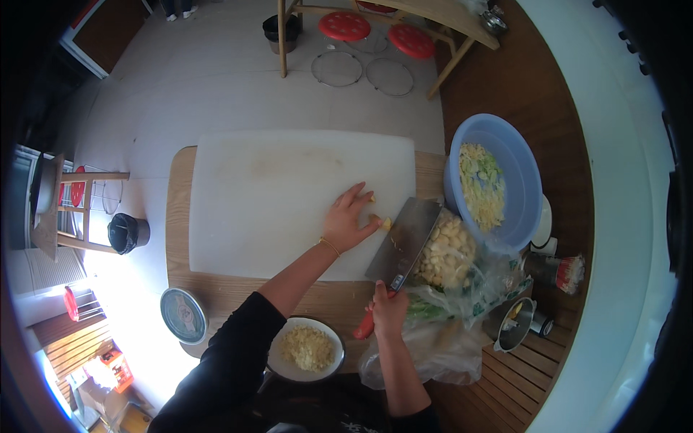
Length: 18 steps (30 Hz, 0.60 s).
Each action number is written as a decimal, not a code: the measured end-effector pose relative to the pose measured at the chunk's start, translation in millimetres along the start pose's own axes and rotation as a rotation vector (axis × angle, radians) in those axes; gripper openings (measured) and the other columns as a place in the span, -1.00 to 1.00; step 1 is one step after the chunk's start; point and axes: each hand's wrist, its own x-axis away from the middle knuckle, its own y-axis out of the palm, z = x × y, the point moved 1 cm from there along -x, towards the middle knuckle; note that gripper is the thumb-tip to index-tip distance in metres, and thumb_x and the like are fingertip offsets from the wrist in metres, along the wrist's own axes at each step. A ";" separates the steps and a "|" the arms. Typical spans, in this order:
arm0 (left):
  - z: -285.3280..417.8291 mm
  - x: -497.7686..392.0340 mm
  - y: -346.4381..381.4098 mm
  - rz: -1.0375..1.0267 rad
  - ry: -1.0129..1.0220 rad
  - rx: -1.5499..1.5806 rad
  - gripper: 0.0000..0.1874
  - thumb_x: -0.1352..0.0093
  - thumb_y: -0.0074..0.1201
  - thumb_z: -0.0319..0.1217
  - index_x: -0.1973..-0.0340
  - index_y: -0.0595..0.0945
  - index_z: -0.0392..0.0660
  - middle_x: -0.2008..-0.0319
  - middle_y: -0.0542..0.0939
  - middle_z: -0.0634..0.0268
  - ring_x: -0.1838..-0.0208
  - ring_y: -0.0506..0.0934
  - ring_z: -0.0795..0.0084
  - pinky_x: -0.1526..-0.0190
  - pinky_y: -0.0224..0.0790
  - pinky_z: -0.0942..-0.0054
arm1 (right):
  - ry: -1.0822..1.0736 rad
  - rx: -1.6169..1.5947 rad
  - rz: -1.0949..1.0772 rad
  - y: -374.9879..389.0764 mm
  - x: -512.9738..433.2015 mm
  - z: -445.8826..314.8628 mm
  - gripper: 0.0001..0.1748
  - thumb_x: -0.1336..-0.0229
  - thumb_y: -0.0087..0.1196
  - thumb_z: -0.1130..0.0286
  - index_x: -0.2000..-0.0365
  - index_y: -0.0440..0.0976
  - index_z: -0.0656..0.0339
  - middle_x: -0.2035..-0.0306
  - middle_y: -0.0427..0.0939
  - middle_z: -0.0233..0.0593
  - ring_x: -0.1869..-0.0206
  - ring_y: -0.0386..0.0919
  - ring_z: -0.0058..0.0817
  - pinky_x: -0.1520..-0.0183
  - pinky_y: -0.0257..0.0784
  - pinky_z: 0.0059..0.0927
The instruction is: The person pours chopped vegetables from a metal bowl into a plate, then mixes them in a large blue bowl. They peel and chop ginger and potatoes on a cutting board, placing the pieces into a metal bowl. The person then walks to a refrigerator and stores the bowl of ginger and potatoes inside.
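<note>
My right hand [389,308] grips the red handle of a cleaver [406,238]. The broad steel blade slants over the right edge of a white cutting board [260,205], with small yellow scraps stuck to it. My left hand [349,219] rests on the board with fingers spread, wearing a thin band at the wrist. Its thumb is at a small yellow piece [386,223] that looks like ginger, and another yellow bit [372,198] lies by the fingertips. Right of the blade, peeled garlic cloves [448,250] fill a clear plastic bag, partly hidden by the cleaver.
A blue basin [525,162] with chopped cabbage-like vegetable stands at the right. A bowl [275,357] of minced garlic sits before me, near a round lidded tub [184,315]. Plastic bags with greens [427,308] and a metal pot [514,325] lie at the lower right.
</note>
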 end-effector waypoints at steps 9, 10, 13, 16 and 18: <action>15.2 -1.1 41.7 0.001 -0.132 0.228 -0.47 -0.09 0.32 -0.29 0.02 0.56 -0.10 -0.07 0.41 0.16 -0.09 0.42 0.14 -0.06 0.36 0.29 | 0.012 -0.118 -0.210 4.4 -19.7 4.7 -0.76 -0.16 0.09 0.40 0.53 0.27 0.22 0.75 0.29 -0.41 0.78 0.28 -0.64 0.71 0.29 -0.49; 17.1 0.1 46.0 0.055 -0.130 0.245 -0.50 -0.10 0.31 -0.33 0.04 0.57 -0.11 -0.05 0.40 0.16 -0.08 0.42 0.15 -0.07 0.35 0.29 | 0.042 -0.144 -0.223 3.4 -19.6 5.7 -0.76 -0.16 0.08 0.41 0.52 0.27 0.22 0.75 0.29 -0.41 0.77 0.28 -0.64 0.70 0.29 -0.49; 23.7 5.0 48.1 0.142 -0.203 0.280 -0.64 -0.18 0.25 -0.44 0.08 0.61 -0.12 -0.04 0.35 0.15 -0.06 0.41 0.21 -0.05 0.34 0.34 | 0.045 -0.147 -0.287 3.2 -15.1 1.3 -0.77 -0.17 0.06 0.41 0.51 0.26 0.23 0.75 0.27 -0.42 0.77 0.28 -0.64 0.69 0.29 -0.47; 21.3 10.8 48.4 0.158 -0.176 0.208 -0.71 -0.25 0.20 -0.42 0.10 0.63 -0.12 -0.01 0.39 0.20 0.00 0.44 0.30 -0.01 0.35 0.40 | 0.032 -0.200 -0.397 -2.7 -17.5 9.4 -0.79 -0.18 0.04 0.41 0.48 0.27 0.26 0.74 0.29 -0.41 0.77 0.28 -0.62 0.70 0.30 -0.46; 14.4 15.2 47.1 0.176 -0.202 0.196 -0.73 -0.26 0.19 -0.42 0.12 0.64 -0.14 0.00 0.40 0.20 0.02 0.44 0.32 0.02 0.35 0.41 | 0.047 -0.164 -0.391 -5.4 -11.5 7.1 -0.82 -0.18 0.03 0.41 0.46 0.30 0.25 0.75 0.29 -0.41 0.78 0.27 -0.63 0.68 0.28 -0.48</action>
